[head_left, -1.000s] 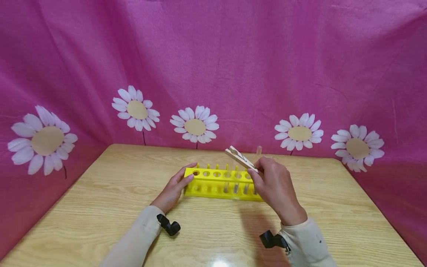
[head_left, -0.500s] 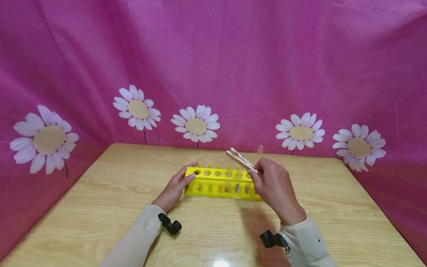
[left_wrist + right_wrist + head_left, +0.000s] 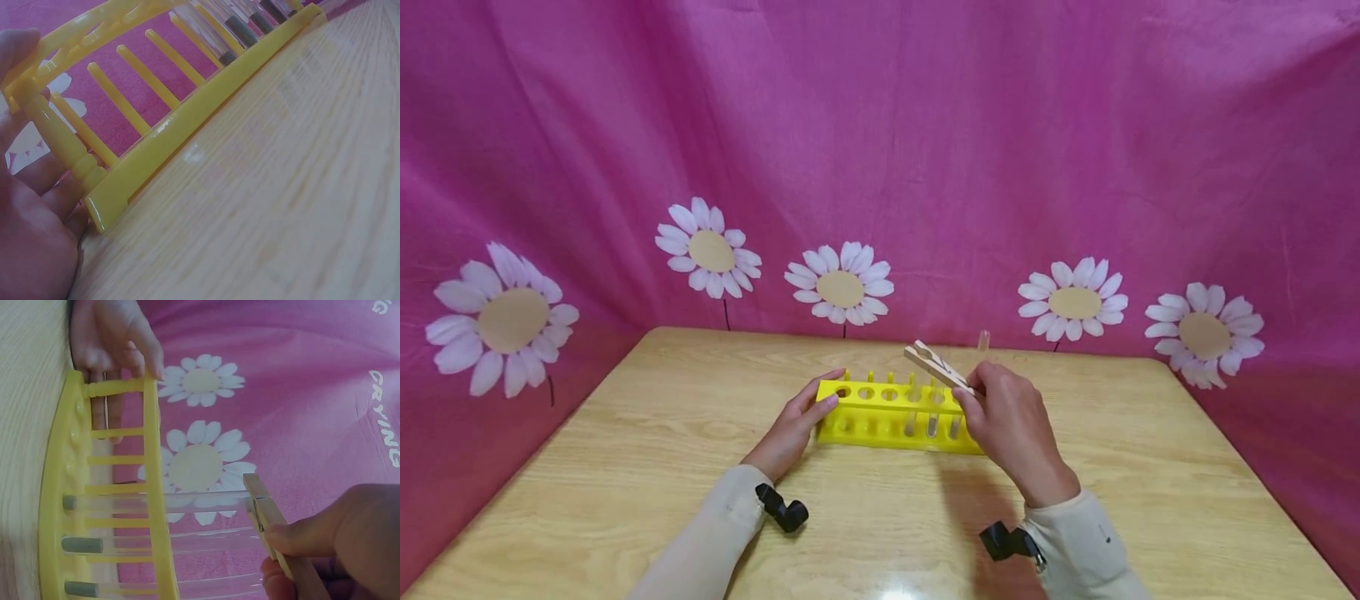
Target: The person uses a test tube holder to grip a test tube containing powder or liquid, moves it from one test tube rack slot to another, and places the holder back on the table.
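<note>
A yellow test tube rack (image 3: 865,439) stands on the table, its left end gripped by my left hand (image 3: 788,427), thumb on the top bar and fingers behind the end post (image 3: 59,137). Several clear test tubes (image 3: 932,426) stand in its right part, with grey matter (image 3: 82,544) at their bottoms. My right hand (image 3: 1018,423) pinches a wooden test tube clamp (image 3: 934,365) between thumb and fingers. The clamp's tip slants up to the left above the tubes; in the right wrist view it overlaps the mouth of one test tube (image 3: 206,501). The rack's right end is hidden behind my right hand.
The light wood table (image 3: 625,467) spreads around the rack. A pink cloth (image 3: 925,150) printed with white daisies hangs behind and at both sides. Another clear tube top (image 3: 983,340) shows above my right hand. Each sleeve carries a black camera mount (image 3: 1007,542).
My right hand has shifted slightly left and down with the clamp, closer over the tubes. My left hand keeps its grip, and the rack stays in place.
</note>
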The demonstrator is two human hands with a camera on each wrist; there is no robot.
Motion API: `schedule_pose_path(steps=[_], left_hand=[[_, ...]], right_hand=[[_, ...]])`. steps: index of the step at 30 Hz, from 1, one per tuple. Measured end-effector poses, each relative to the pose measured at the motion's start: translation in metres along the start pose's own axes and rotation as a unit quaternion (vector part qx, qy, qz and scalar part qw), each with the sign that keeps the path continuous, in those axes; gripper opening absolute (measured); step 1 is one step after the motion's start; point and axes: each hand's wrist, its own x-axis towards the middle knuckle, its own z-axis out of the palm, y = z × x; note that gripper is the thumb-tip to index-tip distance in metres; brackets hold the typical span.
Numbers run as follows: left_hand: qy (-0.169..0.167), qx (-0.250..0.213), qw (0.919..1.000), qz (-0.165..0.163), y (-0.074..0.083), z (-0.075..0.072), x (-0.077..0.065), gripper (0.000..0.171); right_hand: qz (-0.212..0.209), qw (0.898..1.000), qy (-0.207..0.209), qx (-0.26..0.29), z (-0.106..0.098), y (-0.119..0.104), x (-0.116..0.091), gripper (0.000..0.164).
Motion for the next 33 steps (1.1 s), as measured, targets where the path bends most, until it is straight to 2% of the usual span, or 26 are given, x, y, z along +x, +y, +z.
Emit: schedule_pose_path(steps=[3, 10, 15, 22, 27, 33], left_hand=[[-0.003, 0.004, 1.0000, -0.003, -0.0013, -0.0001, -0.0003, 0.047], [-0.001, 0.003, 0.9998, 0.020, 0.0020, -0.0013, -0.0001, 0.043], [0.001, 0.009, 0.9999, 0.009, 0.0025, -0.0004, -0.0034, 0.041], [0.005, 0.005, 0.9999, 0.015, 0.0038, -0.0007, -0.0027, 0.039], [0.006, 0.004, 1.0000, 0.003, 0.0023, 0.0004, -0.0033, 0.041], [0.007, 0.007, 0.9999, 0.012, 0.0009, 0.0010, -0.0035, 0.041]], right_hand=[[0.008, 1.000, -0.015, -0.004, 0.0010, 0.0005, -0.0003, 0.016], [-0.004, 1.000, -0.021, -0.008, 0.0023, 0.0016, 0.0017, 0.016], [0.007, 0.999, -0.042, -0.008, 0.0051, 0.0030, -0.0001, 0.017], [0.018, 0.998, -0.058, -0.016, 0.0064, 0.0018, 0.0022, 0.018], [0.034, 0.996, -0.079, -0.019, 0.0074, 0.0018, 0.0016, 0.018], [0.012, 0.997, -0.072, -0.030, 0.0098, 0.0034, -0.0001, 0.017]])
